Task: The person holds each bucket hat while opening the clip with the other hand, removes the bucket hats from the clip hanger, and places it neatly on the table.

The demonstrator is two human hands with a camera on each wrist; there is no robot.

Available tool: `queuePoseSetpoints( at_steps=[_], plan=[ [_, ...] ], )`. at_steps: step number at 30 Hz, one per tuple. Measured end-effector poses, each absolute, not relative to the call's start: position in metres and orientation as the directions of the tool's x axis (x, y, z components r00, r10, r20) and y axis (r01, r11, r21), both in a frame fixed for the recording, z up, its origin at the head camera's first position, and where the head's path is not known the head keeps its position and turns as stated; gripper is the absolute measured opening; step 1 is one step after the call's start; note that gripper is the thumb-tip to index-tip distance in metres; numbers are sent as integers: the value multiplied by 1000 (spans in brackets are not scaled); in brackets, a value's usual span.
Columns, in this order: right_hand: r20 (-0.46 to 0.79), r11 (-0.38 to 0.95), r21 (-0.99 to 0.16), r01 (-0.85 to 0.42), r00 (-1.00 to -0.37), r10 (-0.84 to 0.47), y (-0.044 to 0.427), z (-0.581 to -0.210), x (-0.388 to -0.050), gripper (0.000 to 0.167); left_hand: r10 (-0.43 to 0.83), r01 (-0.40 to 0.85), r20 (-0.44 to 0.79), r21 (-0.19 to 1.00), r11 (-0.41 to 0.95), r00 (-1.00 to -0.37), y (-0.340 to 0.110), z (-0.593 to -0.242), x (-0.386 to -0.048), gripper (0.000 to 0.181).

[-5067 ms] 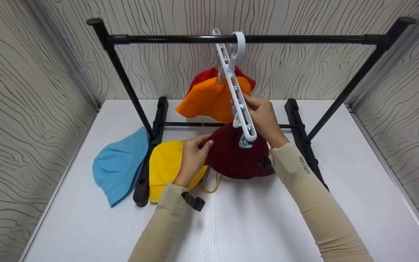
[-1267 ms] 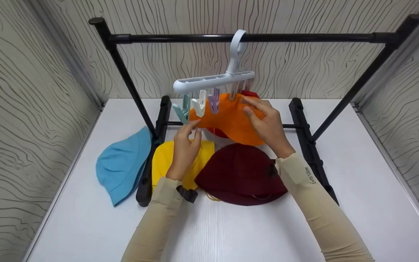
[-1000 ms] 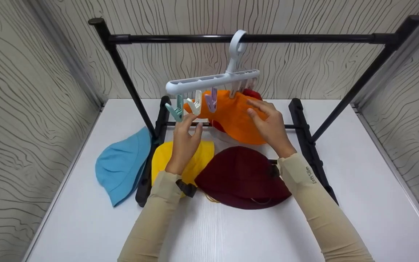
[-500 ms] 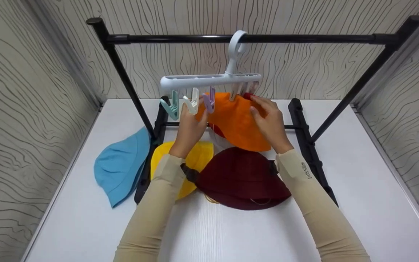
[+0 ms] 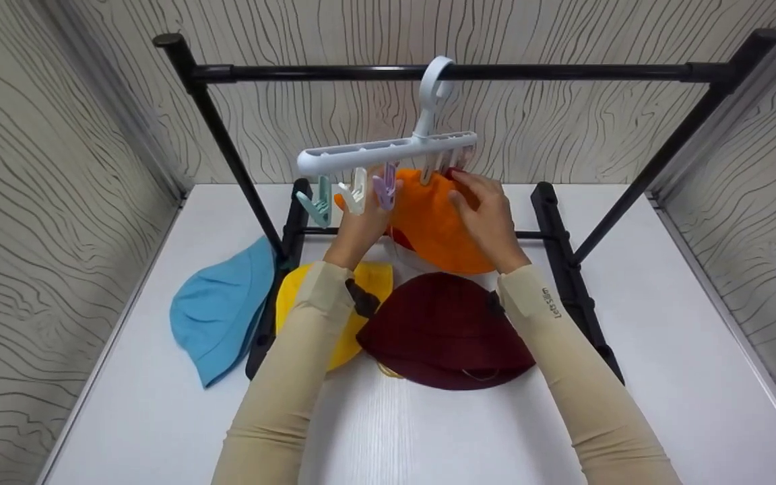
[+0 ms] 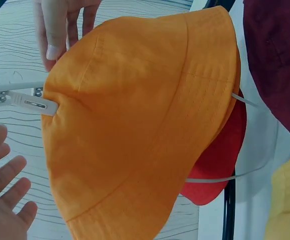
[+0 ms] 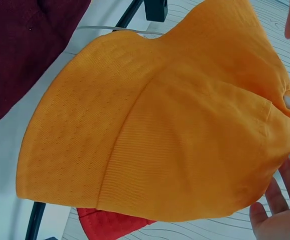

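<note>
An orange bucket hat (image 5: 438,222) hangs by its crown from a clip on the white clip hanger (image 5: 361,154), with a red hat (image 6: 215,170) behind it. My left hand (image 5: 364,222) is behind the hanger's dangling white clip (image 5: 356,192) and lilac clip (image 5: 386,187). In the left wrist view its fingers are spread, apart from the orange hat. My right hand (image 5: 489,215) is at the right side of the orange crown, fingers fairly straight; whether they press the cloth I cannot tell. A maroon bucket hat (image 5: 448,330) lies on the table below.
The hanger hooks over the black bar (image 5: 563,72) of a clothes rack. A yellow hat (image 5: 374,283) lies partly under my left sleeve, and a light blue hat (image 5: 223,306) lies at the left. A mint clip (image 5: 320,202) hangs at the hanger's left end.
The hanger has swung round, its near end now pointing left. The maroon hat, earlier by my hands under the clips, now lies on the table. My left hand has risen behind the clips.
</note>
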State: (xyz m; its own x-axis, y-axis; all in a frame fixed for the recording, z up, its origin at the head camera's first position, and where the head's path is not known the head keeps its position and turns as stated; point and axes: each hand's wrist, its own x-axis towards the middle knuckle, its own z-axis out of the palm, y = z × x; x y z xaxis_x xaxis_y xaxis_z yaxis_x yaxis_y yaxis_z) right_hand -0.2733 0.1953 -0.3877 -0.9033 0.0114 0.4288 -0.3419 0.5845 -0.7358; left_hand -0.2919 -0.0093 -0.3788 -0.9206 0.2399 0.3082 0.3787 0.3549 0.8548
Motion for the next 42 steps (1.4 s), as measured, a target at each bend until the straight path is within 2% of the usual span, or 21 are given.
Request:
queuePoseSetpoints(
  at_steps=[3, 5, 9, 16, 21, 28, 32, 37, 42],
  plan=[
    [412, 592, -732, -336, -911, -7, 193, -386, -276, 44, 260, 414, 332, 820, 396, -907, -5, -374, -294, 48],
    [417, 606, -718, -343, -909, -20, 191, -386, -278, 44, 271, 485, 406, 776, 402, -873, -1, -370, -296, 44],
    [414, 614, -708, -350, -909, -40, 188, -386, -282, 46, 285, 537, 458, 765, 356, -842, 5, -362, -297, 39],
    [377, 610, -726, -318, -925, -33, 180, -387, -284, 41, 244, 417, 352, 856, 306, -903, 15, -352, -299, 43],
    [399, 633, -704, -323, -917, -24, 177, -387, -287, 35, 217, 430, 377, 850, 305, -900, 18, -350, -298, 40],
    [391, 641, -703, -309, -920, -15, 173, -385, -289, 31, 229, 443, 395, 870, 219, -890, 19, -350, -297, 37],
    [392, 633, -709, -311, -920, -13, 171, -385, -290, 30, 228, 473, 421, 836, 278, -878, 19, -349, -297, 38],
    [385, 620, -721, -309, -923, -12, 170, -384, -289, 29, 233, 442, 384, 845, 300, -893, 21, -346, -298, 38],
    [393, 628, -714, -309, -920, -7, 169, -383, -290, 28, 204, 390, 344, 881, 268, -916, 24, -343, -297, 33]
  ],
)
